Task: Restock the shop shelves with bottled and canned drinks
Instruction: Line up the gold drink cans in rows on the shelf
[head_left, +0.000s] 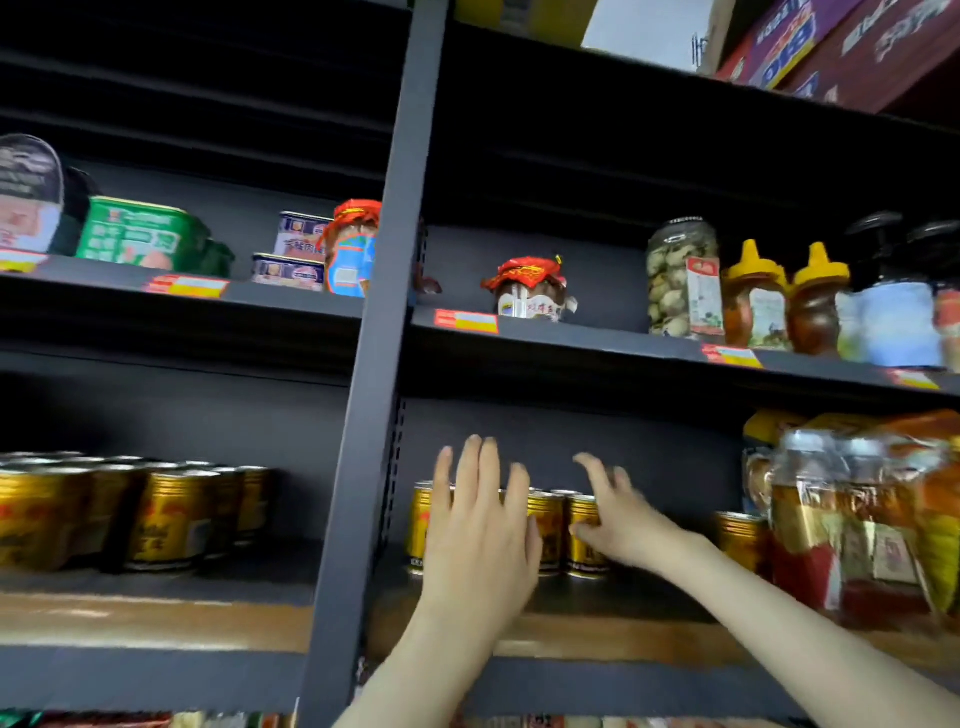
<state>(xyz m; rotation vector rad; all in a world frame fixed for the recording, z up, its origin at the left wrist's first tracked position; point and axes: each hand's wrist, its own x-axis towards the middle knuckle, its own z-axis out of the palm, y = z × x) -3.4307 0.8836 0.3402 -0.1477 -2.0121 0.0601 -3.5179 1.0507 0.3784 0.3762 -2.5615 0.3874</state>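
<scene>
left grip (480, 535): bare | right grip (621, 525): bare | left forearm (415, 660): bare | right forearm (779, 613): bare

Both arms are raised, bare to the elbow. The left forearm (415, 665) rises from the near bottom centre, angled slightly right, wrist straight. The left hand (483, 535) is upright with its back to the camera. Its four fingers are straight and close together, pointing up and away, and the thumb lies along the right side.

The right forearm (805, 623) enters from the near bottom right and runs up and left. The right hand (621, 525) sits just right of the left hand, apart from it. Its fingers are splayed and slightly bent, reaching up and left, the thumb low on the left side. Its outline is blurred.
</scene>
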